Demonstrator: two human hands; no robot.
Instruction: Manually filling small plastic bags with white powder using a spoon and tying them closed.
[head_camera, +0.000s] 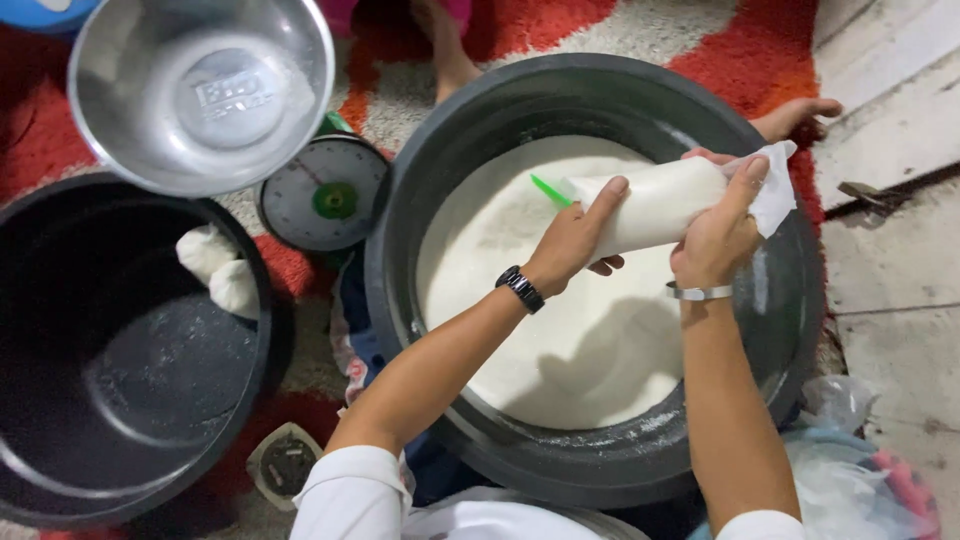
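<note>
So far, two filled white pouches (219, 271) are seen lying against the far wall of the empty black tub (110, 430) on the left, which suggests that a small part of the bagging has been done, while the large dark tub (480, 180) in the middle is still heaped with white powder (560, 350), so most of the work is judged to remain. A clear plastic bag (655, 205), packed full of the same powder, is held lying on its side above the powder; it is clasped near its closed end by the left hand (570, 238), fingers curled around it, and gripped at its loose mouth by the right hand (720, 235), where the plastic is bunched and not yet tied. A green scoop (549, 190) is partly seen behind the bag, resting in the powder. A dial scale (325, 195) stands between the two tubs, with a steel bowl (200, 90) just beyond it. Open room is tight: both tub rims sit near each other, the scale fills the gap, and a bare foot (795, 115) rests just past the far rim, while a heap of plastic bags (850, 470) lies at the near right
</note>
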